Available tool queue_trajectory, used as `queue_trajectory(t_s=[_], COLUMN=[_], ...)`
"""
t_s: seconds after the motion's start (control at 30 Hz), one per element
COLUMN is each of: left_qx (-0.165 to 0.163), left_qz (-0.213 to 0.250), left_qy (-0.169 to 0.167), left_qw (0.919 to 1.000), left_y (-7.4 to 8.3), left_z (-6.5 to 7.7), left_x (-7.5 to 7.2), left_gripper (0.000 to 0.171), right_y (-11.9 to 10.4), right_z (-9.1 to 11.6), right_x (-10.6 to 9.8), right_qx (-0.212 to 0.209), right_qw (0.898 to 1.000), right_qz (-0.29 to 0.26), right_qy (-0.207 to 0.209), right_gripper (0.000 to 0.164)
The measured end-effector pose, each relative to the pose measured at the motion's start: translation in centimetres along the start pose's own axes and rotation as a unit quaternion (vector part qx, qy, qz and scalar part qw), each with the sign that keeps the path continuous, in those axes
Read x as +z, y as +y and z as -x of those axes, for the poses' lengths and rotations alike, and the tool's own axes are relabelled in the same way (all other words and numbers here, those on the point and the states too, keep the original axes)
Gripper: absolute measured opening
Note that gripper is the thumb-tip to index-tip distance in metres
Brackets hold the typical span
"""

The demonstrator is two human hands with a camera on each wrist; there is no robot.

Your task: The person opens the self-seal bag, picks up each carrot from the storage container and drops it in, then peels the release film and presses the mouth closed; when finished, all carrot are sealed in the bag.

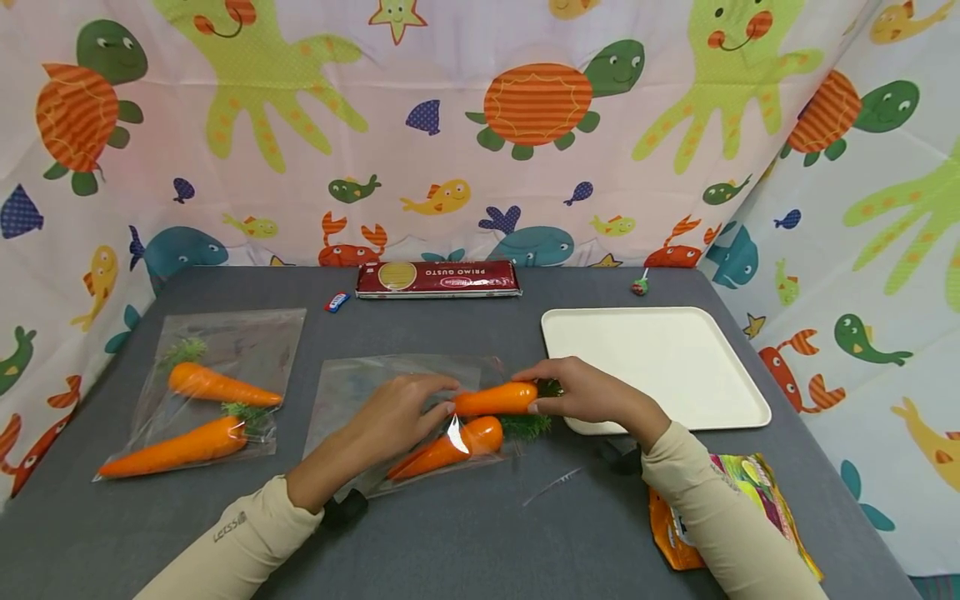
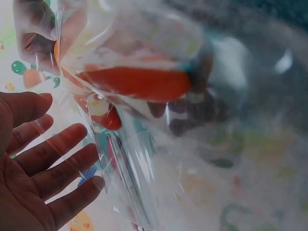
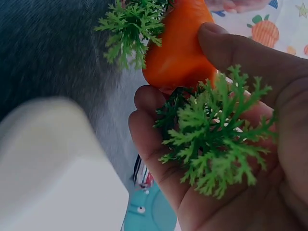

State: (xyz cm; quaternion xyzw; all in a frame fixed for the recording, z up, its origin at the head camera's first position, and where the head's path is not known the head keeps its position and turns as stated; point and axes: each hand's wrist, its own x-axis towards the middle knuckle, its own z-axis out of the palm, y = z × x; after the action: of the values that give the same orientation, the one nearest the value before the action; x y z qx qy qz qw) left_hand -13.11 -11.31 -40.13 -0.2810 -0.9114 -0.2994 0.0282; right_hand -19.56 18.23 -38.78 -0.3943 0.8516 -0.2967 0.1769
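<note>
My right hand (image 1: 581, 390) grips an orange toy carrot (image 1: 491, 399) at its thick end, thumb on one side and fingers on the other. Its green leaves (image 3: 216, 139) lie over the palm in the right wrist view. Below it, a second carrot (image 1: 480, 436) lies inside a clear plastic bag (image 1: 348, 387), its leaves toward the right edge. My left hand (image 1: 397, 412) is over the bag, near the held carrot's narrow end. In the left wrist view its fingers (image 2: 62, 144) are spread beside the film, through which orange shows.
Another clear bag (image 1: 273, 337) at left contains two carrots (image 1: 217, 385). A cream tray (image 1: 660, 367) is at right, with a colourful packet (image 1: 750, 483) under my right forearm. Along the back are a dark red package (image 1: 438, 280), a small blue wrapper (image 1: 337, 302) and a lollipop (image 1: 640, 286).
</note>
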Motion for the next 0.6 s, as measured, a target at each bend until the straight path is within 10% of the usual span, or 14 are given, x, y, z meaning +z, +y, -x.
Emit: queue_trajectory(t_s=[0.6], left_qx=[-0.003], left_qz=[0.0], left_qy=[-0.002], left_qw=[1.0], left_y=[0.1], left_z=[0.1], left_x=[-0.1], left_gripper=[0.029], right_y=[-1.1], right_z=[-1.8], right_x=[1.7], right_qx=[-0.016], right_qw=[1.0], right_qz=[0.011], right_qy=[0.009], right_gripper=[0.043])
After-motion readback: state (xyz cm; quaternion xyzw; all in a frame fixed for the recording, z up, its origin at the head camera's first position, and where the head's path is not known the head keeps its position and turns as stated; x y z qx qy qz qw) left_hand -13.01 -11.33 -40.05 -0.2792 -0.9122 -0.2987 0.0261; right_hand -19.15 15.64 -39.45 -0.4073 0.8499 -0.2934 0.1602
